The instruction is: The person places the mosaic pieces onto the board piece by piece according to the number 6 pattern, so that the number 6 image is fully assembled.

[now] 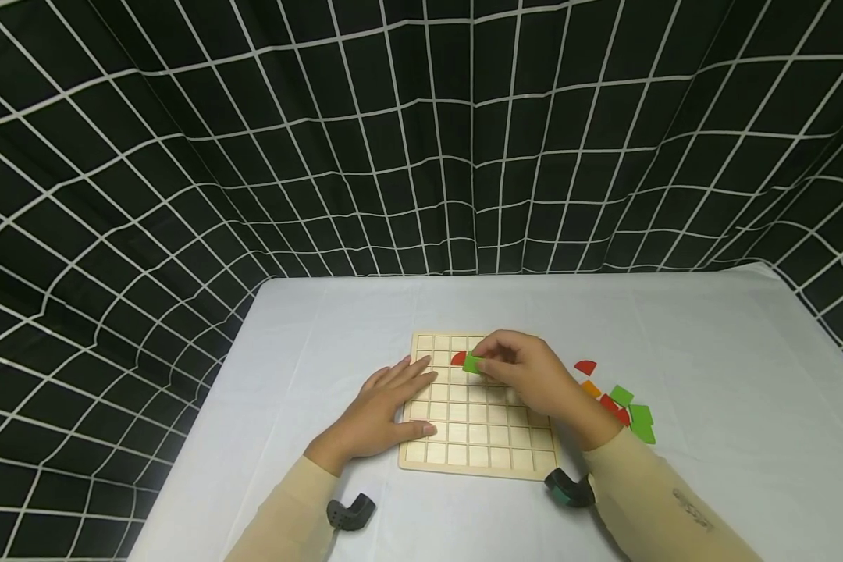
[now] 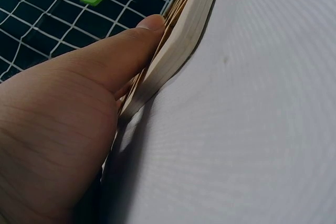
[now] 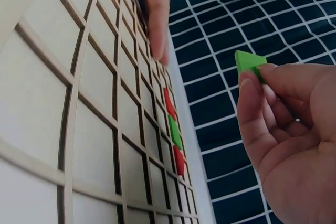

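Observation:
A wooden grid board [image 1: 478, 433] lies flat on the table. My left hand [image 1: 375, 410], fingers straight and spread, rests on its left side; in the left wrist view the thumb [image 2: 123, 53] lies along the board's edge. My right hand [image 1: 534, 375] pinches a green tile [image 3: 247, 60] between thumb and fingers, held above the board's upper part. Within the board's cells, the right wrist view shows a red piece [image 3: 169, 102], a green piece [image 3: 175, 132] and another red piece [image 3: 179, 160] in a row. From the head, the right hand hides part of that row.
Right of the board, loose pieces lie on the white table: a red quarter-round [image 1: 585, 367], an orange piece [image 1: 591, 389], red pieces [image 1: 609, 403] and several green ones [image 1: 642, 417]. Behind the table hangs a black curtain [image 1: 435, 156] with white grid lines.

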The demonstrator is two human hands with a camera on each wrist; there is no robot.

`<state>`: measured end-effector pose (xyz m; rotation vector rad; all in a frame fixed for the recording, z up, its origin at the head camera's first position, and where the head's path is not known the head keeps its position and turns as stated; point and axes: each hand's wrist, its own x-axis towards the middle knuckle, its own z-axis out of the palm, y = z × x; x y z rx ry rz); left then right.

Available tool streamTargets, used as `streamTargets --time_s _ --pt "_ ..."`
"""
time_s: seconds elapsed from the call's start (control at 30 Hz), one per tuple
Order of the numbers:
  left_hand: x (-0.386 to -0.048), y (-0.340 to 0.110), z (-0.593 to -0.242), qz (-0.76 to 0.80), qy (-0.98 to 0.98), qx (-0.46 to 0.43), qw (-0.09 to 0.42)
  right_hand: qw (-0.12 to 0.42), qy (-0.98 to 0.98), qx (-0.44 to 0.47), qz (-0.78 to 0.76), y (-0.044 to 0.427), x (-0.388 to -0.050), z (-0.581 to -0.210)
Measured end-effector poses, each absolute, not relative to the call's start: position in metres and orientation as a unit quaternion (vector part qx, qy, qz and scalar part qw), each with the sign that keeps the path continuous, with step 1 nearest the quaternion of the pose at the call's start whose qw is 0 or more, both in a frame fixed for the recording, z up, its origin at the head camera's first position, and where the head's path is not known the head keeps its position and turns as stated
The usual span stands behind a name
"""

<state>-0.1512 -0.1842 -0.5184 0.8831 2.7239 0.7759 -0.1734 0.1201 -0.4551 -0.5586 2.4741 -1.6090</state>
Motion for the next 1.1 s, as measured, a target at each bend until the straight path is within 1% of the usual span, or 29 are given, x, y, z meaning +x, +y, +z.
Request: streamTargets --time_s 0.3,1.1 --pt "-0.150 -0.183 -0.517 0.265 0.913 0.299 0.083 0.093 0.827 -0.176 -0.525 0.108 -0.181 -0.461" --pt "-0.152 -0.184 -0.518 0.265 0.914 0.294 0.087 0.100 0.848 -0.191 -0.485 0.099 -0.194 -0.479"
